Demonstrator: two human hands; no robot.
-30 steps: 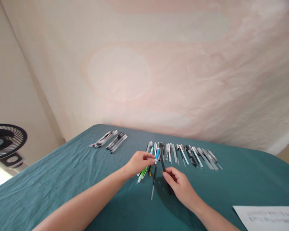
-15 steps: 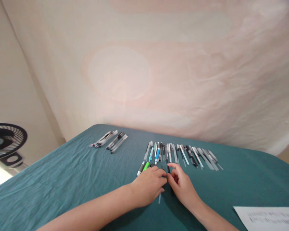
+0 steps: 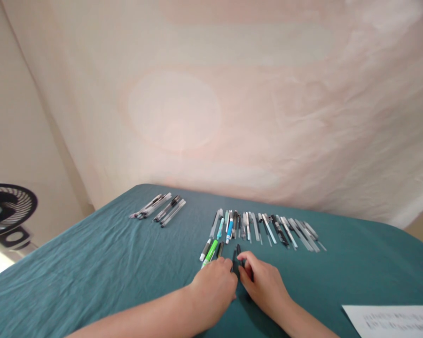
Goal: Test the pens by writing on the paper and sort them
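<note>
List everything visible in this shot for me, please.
tablecloth: one, teal, over the table.
pen row: many, mostly black and clear, far middle.
pen group: several, black and clear, far left.
green pen: one, green, before the row's left end.
black pen: one, black, between the fingertips.
paper sheet: one, white, near right corner.
fan: one, black, left edge.
backdrop: one, cream, behind table.
left hand: one, palm down, mid-table.
right hand: one, beside it.

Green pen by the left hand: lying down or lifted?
Lying: the green pen rests flat on the teal cloth, ahead of the left hand; no fingers wrap it.
</note>
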